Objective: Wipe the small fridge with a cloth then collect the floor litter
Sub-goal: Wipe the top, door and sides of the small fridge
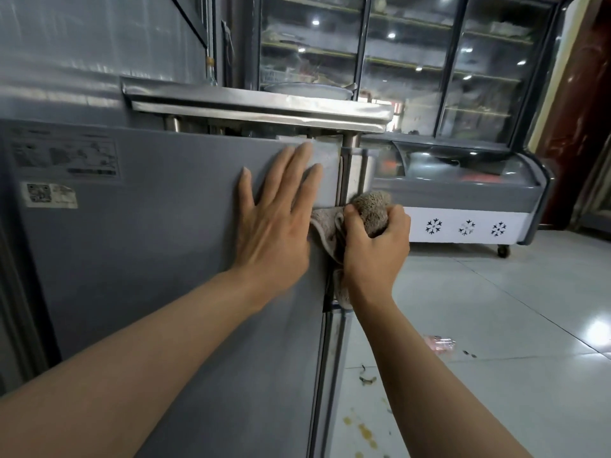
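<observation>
The small grey fridge (148, 259) fills the left and middle of the head view, with labels on its side panel. My left hand (277, 216) lies flat on that panel with straight, spread fingers, near the right edge. My right hand (373, 246) grips a bunched brown-grey cloth (330, 229) and presses it against the fridge's front right corner edge. Part of the cloth hangs below the fist. On the tiled floor to the right lie a crumpled clear plastic bottle (439, 344) and small dark scraps (367, 379).
A steel table (264, 105) stands behind the fridge with a metal basin (307, 89) on it. A chest freezer on castors (463, 206) and glass-door display coolers (413, 61) stand at the back right. Yellowish stains (363, 431) mark the white floor tiles.
</observation>
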### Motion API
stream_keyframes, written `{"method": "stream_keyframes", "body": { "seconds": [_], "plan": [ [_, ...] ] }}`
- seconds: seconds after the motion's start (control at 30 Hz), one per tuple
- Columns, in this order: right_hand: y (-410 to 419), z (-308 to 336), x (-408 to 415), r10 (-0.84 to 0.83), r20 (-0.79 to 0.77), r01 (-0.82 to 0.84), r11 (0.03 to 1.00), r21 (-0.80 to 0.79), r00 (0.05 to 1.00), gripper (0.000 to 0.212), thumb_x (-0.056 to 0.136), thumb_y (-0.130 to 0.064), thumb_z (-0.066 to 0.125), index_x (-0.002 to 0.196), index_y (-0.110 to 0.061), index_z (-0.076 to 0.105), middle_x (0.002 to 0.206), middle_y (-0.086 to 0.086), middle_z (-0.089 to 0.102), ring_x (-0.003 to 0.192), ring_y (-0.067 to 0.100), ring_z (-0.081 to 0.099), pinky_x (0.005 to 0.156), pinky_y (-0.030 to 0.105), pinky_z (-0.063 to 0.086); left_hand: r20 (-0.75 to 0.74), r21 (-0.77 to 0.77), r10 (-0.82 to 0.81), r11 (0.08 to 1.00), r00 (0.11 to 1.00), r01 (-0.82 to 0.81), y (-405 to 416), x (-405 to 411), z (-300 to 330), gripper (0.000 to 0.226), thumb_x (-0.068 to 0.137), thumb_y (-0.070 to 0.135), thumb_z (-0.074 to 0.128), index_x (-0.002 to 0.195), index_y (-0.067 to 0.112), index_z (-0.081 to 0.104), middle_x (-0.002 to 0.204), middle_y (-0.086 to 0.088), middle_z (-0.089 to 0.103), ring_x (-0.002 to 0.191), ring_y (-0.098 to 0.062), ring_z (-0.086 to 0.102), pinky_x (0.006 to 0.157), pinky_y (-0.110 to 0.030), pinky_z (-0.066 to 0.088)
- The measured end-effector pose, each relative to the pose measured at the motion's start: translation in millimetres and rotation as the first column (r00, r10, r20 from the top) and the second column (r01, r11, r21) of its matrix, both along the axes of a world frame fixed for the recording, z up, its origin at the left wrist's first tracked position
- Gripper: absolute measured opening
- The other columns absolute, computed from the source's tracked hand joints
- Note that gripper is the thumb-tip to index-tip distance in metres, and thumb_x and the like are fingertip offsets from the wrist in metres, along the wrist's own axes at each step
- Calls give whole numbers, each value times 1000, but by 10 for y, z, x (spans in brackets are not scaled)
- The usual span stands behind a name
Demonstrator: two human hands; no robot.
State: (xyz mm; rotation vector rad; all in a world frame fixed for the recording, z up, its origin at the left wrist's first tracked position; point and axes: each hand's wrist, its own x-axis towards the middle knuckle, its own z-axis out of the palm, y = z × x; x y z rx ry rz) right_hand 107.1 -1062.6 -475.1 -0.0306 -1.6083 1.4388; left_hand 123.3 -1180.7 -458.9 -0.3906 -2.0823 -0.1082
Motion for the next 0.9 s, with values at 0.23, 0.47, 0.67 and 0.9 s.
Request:
{"method": "stream_keyframes", "body": {
  "seconds": [0.23, 0.47, 0.67, 0.9],
  "plan": [
    [41, -739, 20, 48, 76, -52, 998, 46, 996, 25, 83, -28, 66, 88, -14, 46, 94, 4, 45, 88, 21, 47, 81, 34, 41, -43, -94, -3, 996, 999, -1, -114, -38, -654, 72, 72, 11, 41, 142, 12, 30, 156, -5, 21, 143, -18, 15, 107, -54, 8],
    [0, -1327, 24, 7, 113, -29, 982, 188, 994, 43, 84, -27, 57, 115, -1, 44, 109, 5, 34, 102, 17, 38, 91, 26, 35, -31, -159, 5, 987, 999, -10, -140, -50, -1218, 69, 76, 12, 35, 144, 11, 26, 156, -4, 14, 144, -18, 13, 106, -54, 9],
    [-20, -1680, 3, 0, 89, -15, 985, 174, 996, 39, 85, -28, 53, 109, 1, 43, 105, 4, 32, 105, 27, 39, 94, 42, 37, 8, -192, -24, 981, 1000, 25, -153, 5, -1679, 58, 85, 11, 29, 143, 11, 28, 156, -4, 19, 143, -19, 16, 106, -54, 9],
    [3, -2141, -5, -6, 121, -17, 982, 186, 993, 42, 86, -36, 52, 108, -1, 43, 104, 6, 35, 98, 16, 36, 88, 23, 33, -2, -265, -36, 964, 999, 34, -185, 14, -2082, 55, 89, 9, 31, 144, 11, 27, 155, -3, 14, 142, -20, 18, 104, -55, 16]
  ]
}}
